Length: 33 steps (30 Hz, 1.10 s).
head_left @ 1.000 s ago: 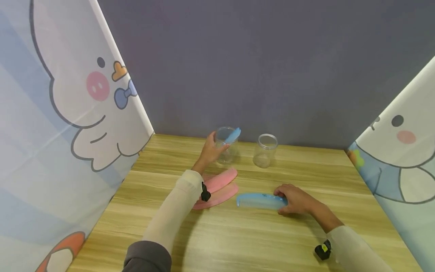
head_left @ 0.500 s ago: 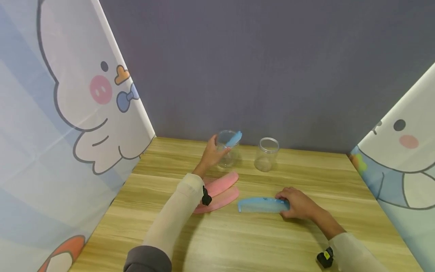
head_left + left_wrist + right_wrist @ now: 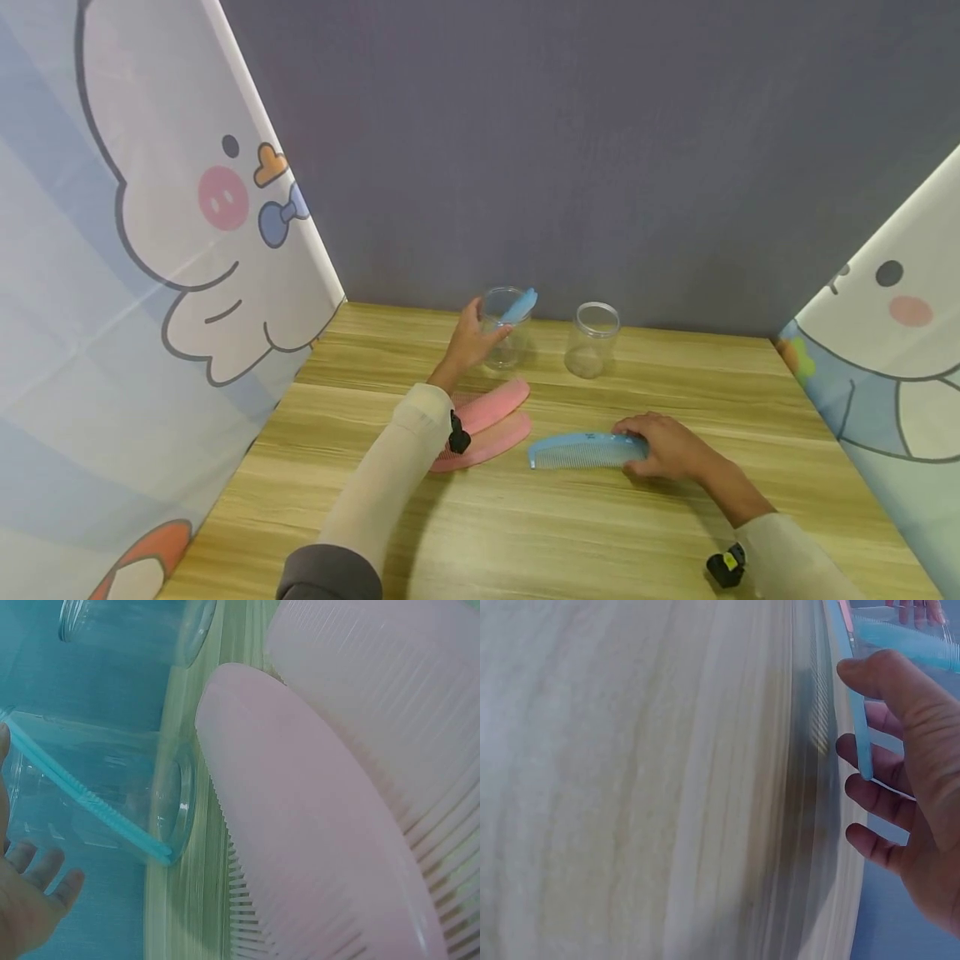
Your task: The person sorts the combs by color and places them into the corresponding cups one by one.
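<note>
At the back of the table my left hand point(image 3: 470, 337) holds a clear plastic jar point(image 3: 501, 354) by its side. A blue comb point(image 3: 520, 306) leans inside, its top sticking out past the rim; the left wrist view shows this comb point(image 3: 86, 796) slanting down to the jar's base. Front right, my right hand point(image 3: 671, 450) pinches the right end of a second blue comb point(image 3: 581, 450), whose teeth face me. In the right wrist view the thumb lies on one side of that comb point(image 3: 860, 731) and fingers on the other. Two pink combs point(image 3: 491, 440) lie beneath my left forearm.
Another clear jar point(image 3: 591, 346) stands upright to the right of the held one. Behind the wooden table point(image 3: 525, 533) rises a dark grey wall point(image 3: 555, 150). Cartoon-printed panels point(image 3: 150, 350) flank both sides.
My right hand has shifted slightly to the right along the blue comb, so a little more of it shows. My left hand stays at the jar. The head view has shifted slightly.
</note>
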Each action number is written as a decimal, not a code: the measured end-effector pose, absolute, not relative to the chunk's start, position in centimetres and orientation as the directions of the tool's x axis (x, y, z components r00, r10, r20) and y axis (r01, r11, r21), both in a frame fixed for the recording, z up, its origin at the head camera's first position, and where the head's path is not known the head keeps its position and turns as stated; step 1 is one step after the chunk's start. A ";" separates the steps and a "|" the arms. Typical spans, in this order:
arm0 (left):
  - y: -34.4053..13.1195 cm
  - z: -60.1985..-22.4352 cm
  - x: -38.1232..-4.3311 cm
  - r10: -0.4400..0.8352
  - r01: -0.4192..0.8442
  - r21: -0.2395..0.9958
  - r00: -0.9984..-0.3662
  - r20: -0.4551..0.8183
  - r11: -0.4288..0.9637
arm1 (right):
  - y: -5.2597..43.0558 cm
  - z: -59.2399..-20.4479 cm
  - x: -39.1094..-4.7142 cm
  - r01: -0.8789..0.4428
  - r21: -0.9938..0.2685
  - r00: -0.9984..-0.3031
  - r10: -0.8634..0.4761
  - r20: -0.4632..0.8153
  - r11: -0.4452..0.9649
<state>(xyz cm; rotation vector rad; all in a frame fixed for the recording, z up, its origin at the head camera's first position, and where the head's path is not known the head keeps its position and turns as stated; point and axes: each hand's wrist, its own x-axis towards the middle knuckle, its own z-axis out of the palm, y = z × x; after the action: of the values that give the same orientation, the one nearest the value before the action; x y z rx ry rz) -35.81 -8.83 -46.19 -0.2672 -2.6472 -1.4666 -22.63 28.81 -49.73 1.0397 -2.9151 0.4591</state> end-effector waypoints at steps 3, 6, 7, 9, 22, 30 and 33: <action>-8.7 -46.1 -35.8 0.101 0.201 0.830 -0.980 0.174 0.520 | 29.0 -49.8 -22.5 -0.623 -0.285 -0.775 -0.624 0.101 0.729; -8.7 -46.1 -35.8 0.094 0.198 0.828 -0.980 0.175 0.525 | 29.1 -49.9 -22.5 -0.619 -0.294 -0.776 -0.624 0.089 0.728; -8.7 -46.1 -35.8 0.092 0.197 0.827 -0.980 0.175 0.526 | 29.2 -50.0 -22.5 -0.616 -0.297 -0.778 -0.622 0.087 0.730; -8.7 -46.1 -35.8 0.090 0.198 0.827 -0.980 0.177 0.526 | 29.2 -50.1 -22.5 -0.608 -0.305 -0.784 -0.615 0.084 0.733; -8.6 -46.4 -35.7 0.091 0.188 0.832 -0.982 0.165 0.521 | 29.9 -50.3 -22.4 -0.527 -0.380 -0.845 -0.516 0.140 0.760; -8.6 -46.5 -35.9 0.099 0.197 0.833 -0.980 0.170 0.517 | 30.1 -50.1 -22.7 -0.523 -0.360 -0.852 -0.479 0.210 0.772; -8.7 -46.5 -35.9 0.093 0.202 0.832 -0.979 0.180 0.517 | 30.1 -49.8 -23.0 -0.519 -0.349 -0.855 -0.467 0.227 0.780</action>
<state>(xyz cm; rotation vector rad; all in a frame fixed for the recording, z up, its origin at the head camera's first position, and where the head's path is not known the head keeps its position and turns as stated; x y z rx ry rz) -35.94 -8.73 -46.51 -0.2573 -2.6369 -1.4679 -22.99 30.09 -49.83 0.7904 -2.8420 0.6144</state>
